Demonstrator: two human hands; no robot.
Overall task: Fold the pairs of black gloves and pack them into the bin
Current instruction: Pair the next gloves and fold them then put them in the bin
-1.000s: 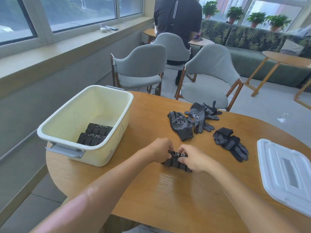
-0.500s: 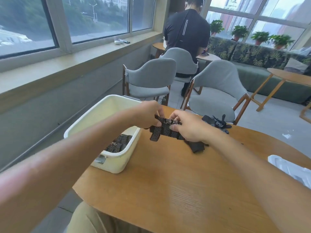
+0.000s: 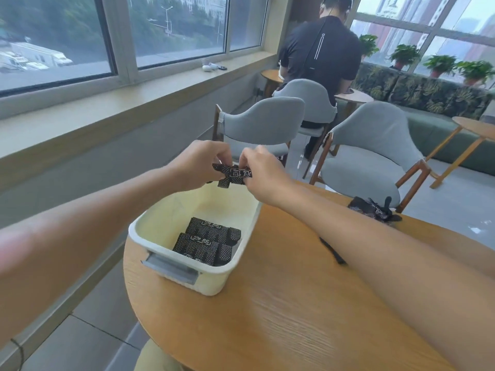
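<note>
Holding one folded pair (image 3: 233, 176) over the bin (image 3: 214, 282), two hands (image 3: 235, 170).

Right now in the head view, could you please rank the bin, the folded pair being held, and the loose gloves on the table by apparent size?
1. Bin.
2. Loose gloves and held folded pair: alike, partly hidden; unranked.

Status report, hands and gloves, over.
Left hand and right hand both pinching folded glove pair above bin. Two bundles inside. Nothing blocking.
</note>
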